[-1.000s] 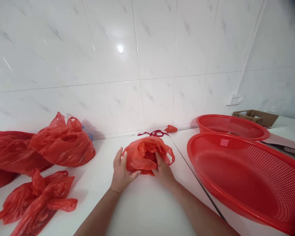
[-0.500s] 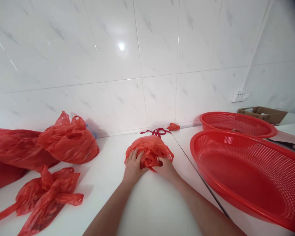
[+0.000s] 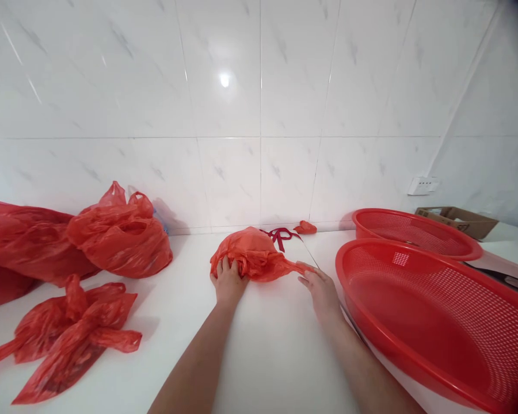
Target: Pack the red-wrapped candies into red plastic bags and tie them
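Observation:
A bunched red plastic bag (image 3: 252,244) with rounded contents rests on the white table (image 3: 267,345). My left hand (image 3: 231,282) grips its near left side, fingers curled into the crumpled plastic. A stretched strip of the bag, likely a handle, runs to the right, and my right hand (image 3: 322,287) pinches its end. What the bag contains is hidden. Behind it, by the wall, lie a dark red ribbon (image 3: 280,234) and a small crumpled red piece (image 3: 305,227).
On the left are a full red plastic bag (image 3: 123,238), more red bags (image 3: 30,244) and knotted ones (image 3: 77,330). Two red perforated baskets (image 3: 414,339) (image 3: 418,230) stand to the right. Further back are a cardboard box (image 3: 461,221) and a wall socket (image 3: 423,185).
My right hand has moved right, drawing a strip of the bag out sideways. My left hand still holds the bag's left part. The view has tilted slightly.

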A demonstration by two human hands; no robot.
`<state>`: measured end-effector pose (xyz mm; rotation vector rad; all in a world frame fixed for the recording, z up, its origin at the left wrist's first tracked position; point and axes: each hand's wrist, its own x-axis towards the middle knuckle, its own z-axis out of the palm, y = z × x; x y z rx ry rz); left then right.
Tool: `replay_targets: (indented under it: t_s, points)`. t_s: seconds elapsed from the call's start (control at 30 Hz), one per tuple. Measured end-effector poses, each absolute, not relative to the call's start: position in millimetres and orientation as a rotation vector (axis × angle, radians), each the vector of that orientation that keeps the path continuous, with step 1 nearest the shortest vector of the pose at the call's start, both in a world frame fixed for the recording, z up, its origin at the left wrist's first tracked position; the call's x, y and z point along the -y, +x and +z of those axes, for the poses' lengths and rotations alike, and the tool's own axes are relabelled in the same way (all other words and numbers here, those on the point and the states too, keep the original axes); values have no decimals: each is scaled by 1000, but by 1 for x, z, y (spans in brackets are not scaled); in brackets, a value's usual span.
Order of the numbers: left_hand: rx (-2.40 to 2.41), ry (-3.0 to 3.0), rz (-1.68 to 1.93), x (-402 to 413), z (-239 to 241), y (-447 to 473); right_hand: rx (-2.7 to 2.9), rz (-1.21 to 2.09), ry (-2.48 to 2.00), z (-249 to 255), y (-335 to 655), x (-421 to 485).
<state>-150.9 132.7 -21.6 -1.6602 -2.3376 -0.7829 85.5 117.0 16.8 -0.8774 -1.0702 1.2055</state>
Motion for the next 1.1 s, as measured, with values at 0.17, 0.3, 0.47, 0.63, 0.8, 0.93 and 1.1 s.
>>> replay_targets:
  t_s: [0.17, 0.3, 0.47, 0.63, 0.8, 0.93, 1.1]
  points:
    - [2356, -1637, -740, -133, -21, -152, 746, 1466, -673, 15, 98, -128]
    - [2360, -1631, -738, -134, -23, -152, 691, 1694, -573, 17, 100, -125]
    - [2377, -1621, -754, -135, -22, -154, 830, 1938, -475, 23, 101, -113]
    - [2420, -1564, -794, -142, -20, -156, 897, 2112, -352, 25, 101, -106]
    - [2471, -1397, -945, -150, -17, -157, 809, 2092, -355, 18, 97, -110]
    - [2283, -1436, -1122, -142, -8, -154, 658, 1975, -420, 7, 98, -121]
    - [2028, -1626, -1376, -118, 1, -145, 611, 1895, -478, -2, 102, -133]
